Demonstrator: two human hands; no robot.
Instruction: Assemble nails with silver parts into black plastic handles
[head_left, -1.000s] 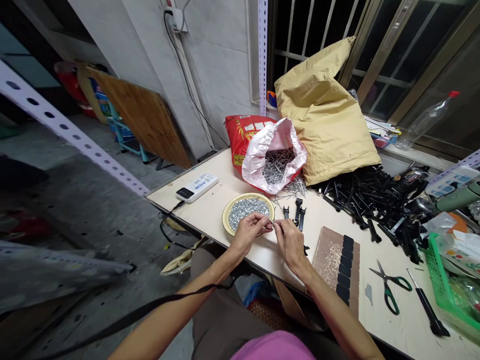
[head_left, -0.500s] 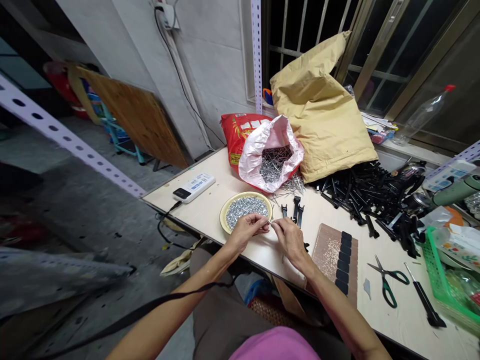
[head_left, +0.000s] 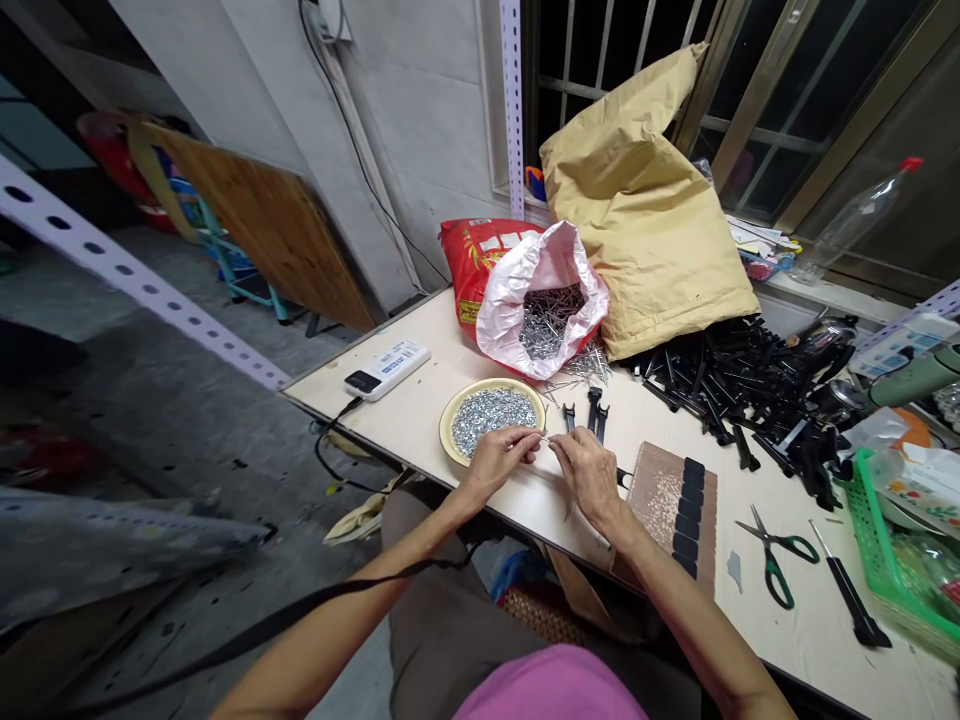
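My left hand (head_left: 499, 458) and my right hand (head_left: 586, 474) meet over the near edge of the table (head_left: 420, 415), fingertips pinched together on a thin silver nail (head_left: 544, 440) held between them. Just behind the hands sits a yellow plate (head_left: 448, 420) filled with small shiny metal pieces. A white plastic bag (head_left: 517, 290) of nails lies open beyond the plate, with loose nails spilled at its mouth. Three small black plastic clips (head_left: 592, 412) lie to the right of the plate.
A brown board with a row of black clips (head_left: 686, 500) lies right of my hands. Scissors (head_left: 776, 560) and a black knife (head_left: 851, 600) lie further right. A pile of black plastic parts (head_left: 742, 385), a tan sack (head_left: 645, 220), a red bag (head_left: 469, 260), a green basket (head_left: 892, 570) and a white power bank (head_left: 386, 368) also occupy the table.
Both hands stay pinched together at the same spot by the plate; only the camera has shifted slightly.
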